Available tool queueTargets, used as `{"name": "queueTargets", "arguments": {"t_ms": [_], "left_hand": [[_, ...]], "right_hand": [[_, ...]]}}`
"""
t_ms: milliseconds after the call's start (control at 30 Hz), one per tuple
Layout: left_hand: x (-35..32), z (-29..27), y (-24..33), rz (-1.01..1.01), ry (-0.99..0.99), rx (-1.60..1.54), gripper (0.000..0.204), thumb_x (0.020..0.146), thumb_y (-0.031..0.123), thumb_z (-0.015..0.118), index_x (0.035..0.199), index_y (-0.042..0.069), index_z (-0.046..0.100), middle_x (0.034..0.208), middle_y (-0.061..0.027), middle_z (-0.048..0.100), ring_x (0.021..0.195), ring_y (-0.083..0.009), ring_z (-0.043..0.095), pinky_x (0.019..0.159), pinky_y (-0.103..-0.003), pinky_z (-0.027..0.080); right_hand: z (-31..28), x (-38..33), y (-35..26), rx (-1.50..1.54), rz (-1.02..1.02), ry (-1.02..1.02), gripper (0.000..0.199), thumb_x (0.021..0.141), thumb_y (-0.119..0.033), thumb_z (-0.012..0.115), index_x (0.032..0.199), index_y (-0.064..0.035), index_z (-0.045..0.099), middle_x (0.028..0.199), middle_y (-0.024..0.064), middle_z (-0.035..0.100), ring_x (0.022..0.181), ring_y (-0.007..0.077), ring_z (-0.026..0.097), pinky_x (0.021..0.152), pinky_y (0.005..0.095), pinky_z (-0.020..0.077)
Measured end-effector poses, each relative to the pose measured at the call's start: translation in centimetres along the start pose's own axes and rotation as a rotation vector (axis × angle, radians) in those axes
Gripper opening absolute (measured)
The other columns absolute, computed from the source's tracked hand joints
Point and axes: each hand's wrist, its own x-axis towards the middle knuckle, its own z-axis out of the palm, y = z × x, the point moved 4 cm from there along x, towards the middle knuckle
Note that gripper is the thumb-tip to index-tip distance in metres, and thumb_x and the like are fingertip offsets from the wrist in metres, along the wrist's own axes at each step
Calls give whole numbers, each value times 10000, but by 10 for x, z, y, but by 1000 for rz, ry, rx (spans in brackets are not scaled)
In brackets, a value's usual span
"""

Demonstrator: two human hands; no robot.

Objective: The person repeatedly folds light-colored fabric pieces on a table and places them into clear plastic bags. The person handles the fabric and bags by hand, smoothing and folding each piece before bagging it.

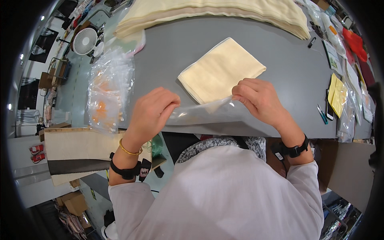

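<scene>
A clear plastic bag (204, 115) is stretched between my two hands at the near edge of the table. My left hand (154, 112) pinches its left end, thumb against fingers. At the other end my right hand (256, 98) grips the bag's edge between thumb and fingers. Just beyond lies a folded cream cloth (222, 70), flat and set at a slant. Its near corner shows at the bag's upper edge; whether it is inside the bag, I cannot tell. The right hand is very close to the cloth's right side.
A thick stack of cream cloth (216, 9) lies across the far side of the grey table (160, 52). Packed clear bags (108, 92) pile up on the left. At right are a phone (330, 112), a blue cutter (322, 115) and a yellow packet (338, 96).
</scene>
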Motion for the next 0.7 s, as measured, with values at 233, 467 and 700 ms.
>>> {"name": "queueTargets", "arguments": {"t_ms": [233, 467, 700], "left_hand": [[0, 26, 4, -61, 33, -148, 99, 884, 27, 713, 956, 24, 646, 916, -112, 647, 774, -315, 614, 708, -396, 513], [-13, 39, -4, -65, -257, -234, 106, 898, 80, 744, 937, 15, 670, 960, -92, 665, 768, -285, 603, 724, -366, 507], [-53, 39, 21, -233, -408, -568, 104, 939, 97, 743, 1018, 46, 698, 1039, -48, 674, 894, -177, 626, 693, -321, 519]], "right_hand": [[4, -15, 16, 160, 104, 16, 103, 943, -138, 709, 953, -72, 630, 841, 86, 666, 745, 304, 655, 616, 400, 503], [3, -21, 24, 150, 135, 101, 102, 940, -142, 712, 960, -72, 641, 841, 91, 675, 761, 311, 671, 632, 405, 515], [1, -29, 31, 276, 178, 180, 101, 937, -100, 716, 938, -48, 630, 820, 101, 644, 702, 313, 628, 606, 384, 483]]}}
